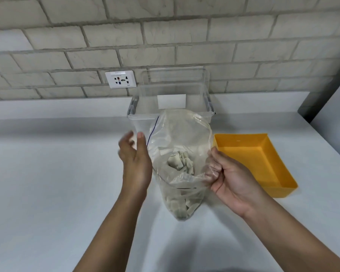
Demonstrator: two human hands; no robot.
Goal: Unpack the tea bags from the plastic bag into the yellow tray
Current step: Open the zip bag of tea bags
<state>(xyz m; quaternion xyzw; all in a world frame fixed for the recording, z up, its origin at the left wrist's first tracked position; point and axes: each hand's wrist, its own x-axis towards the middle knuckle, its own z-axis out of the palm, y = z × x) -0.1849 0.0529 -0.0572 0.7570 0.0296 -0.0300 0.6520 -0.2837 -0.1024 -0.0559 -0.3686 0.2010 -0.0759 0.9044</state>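
Observation:
A clear plastic bag [182, 138] stands open-mouthed at the middle of the white counter, with several pale tea bags [180, 161] bunched inside it. My right hand [230, 173] grips the bag's right rim, fingers curled round the plastic. My left hand [134, 160] hovers just left of the bag's rim, fingers loosely spread and slightly blurred; it holds nothing. The yellow tray [279, 190] sits to the right of the bag, with nothing visible inside.
A clear plastic storage box [133, 107] with a white label stands behind the bag against the brick wall. A wall socket [120, 79] sits to its left. The counter's edge runs along the right, beside a dark gap [314, 107].

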